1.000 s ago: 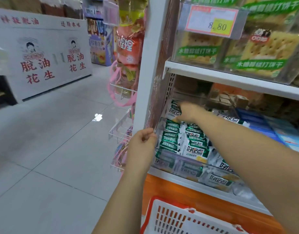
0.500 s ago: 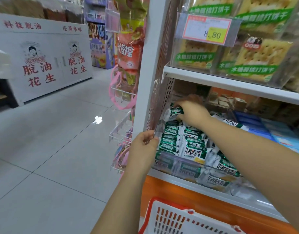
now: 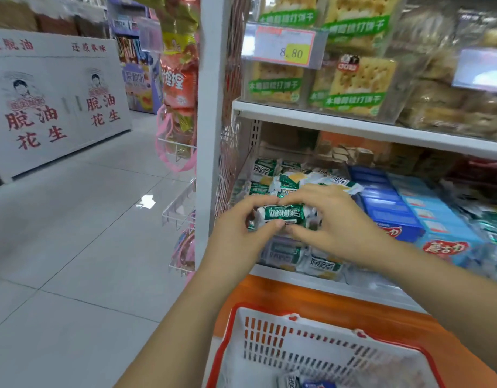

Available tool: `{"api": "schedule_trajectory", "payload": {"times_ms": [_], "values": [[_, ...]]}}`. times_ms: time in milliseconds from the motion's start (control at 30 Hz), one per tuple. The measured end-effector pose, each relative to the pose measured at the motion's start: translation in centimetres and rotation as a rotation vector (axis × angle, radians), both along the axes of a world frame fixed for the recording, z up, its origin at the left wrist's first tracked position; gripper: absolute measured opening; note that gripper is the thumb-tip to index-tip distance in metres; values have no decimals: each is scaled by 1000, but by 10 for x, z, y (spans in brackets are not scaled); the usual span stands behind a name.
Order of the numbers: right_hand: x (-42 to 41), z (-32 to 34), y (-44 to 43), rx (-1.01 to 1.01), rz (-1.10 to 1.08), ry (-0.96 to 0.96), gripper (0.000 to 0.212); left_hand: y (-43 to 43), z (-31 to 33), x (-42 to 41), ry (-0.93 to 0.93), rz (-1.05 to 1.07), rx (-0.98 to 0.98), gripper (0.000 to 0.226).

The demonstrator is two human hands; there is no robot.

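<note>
Left hand: the left hand (image 3: pixel 241 228) is pinching the left end of the packet, thumb underneath and forefinger arching over the top, so the slick wrapper is not slipping away.
Packet: the small green-and-white foil-wrapped snack packet (image 3: pixel 281 215) is hanging lengthwise between both hands, just in front of the shelf. Its label is facing up towards the person, probably for a check.
Right hand: the right hand (image 3: pixel 334 228) is clamping the right end, fingers curling over the packet and thumb beneath, mirroring the other hand and steadying it.
Pile: at twelve o'clock from the held packet, a loose heap of matching green-and-white packets (image 3: pixel 283 175) is lying on the shelf.
Boxes: at three o'clock, flat blue cardboard biscuit boxes (image 3: pixel 393 217) are lying in tight rows, edge to edge.
Basket: at six o'clock, a white slotted plastic shopping basket with a red rim (image 3: pixel 311 357) is waiting directly under the hands, so a short drop is likely coming next.
</note>
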State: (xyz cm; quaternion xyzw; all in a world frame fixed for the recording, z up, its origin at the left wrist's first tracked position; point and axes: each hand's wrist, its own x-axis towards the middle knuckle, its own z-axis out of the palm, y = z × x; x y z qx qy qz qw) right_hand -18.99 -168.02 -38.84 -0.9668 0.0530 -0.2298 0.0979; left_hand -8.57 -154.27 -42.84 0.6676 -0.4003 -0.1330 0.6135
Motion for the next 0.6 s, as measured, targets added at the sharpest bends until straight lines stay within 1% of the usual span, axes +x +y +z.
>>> {"api": "schedule_trajectory", "payload": {"times_ms": [67, 133, 167, 233, 267, 333, 400, 500, 600], "values": [[-17, 0, 8, 236, -70, -7, 39, 3, 1, -6, 90, -52, -19, 26], [-32, -2, 10, 465, -115, -48, 43, 6, 4, -11, 141, -93, -24, 25], [-39, -3, 11, 558, -119, -82, 38, 8, 5, -13, 157, -108, -27, 24], [-49, -4, 13, 725, -86, -161, 17, 10, 8, -16, 199, -138, -38, 24], [-53, -4, 14, 779, -77, -192, 15, 11, 9, -16, 216, -153, -39, 23], [-57, -3, 17, 830, -91, -228, 18, 10, 10, -18, 242, -182, -37, 23], [-59, 0, 19, 844, -113, -246, 11, 8, 9, -20, 264, -198, -49, 24], [-58, 0, 21, 816, -146, -278, 10, 6, 8, -20, 293, -196, -65, 24], [-55, -3, 24, 802, -146, -307, 8, 3, 8, -22, 386, -210, -90, 21]]}}
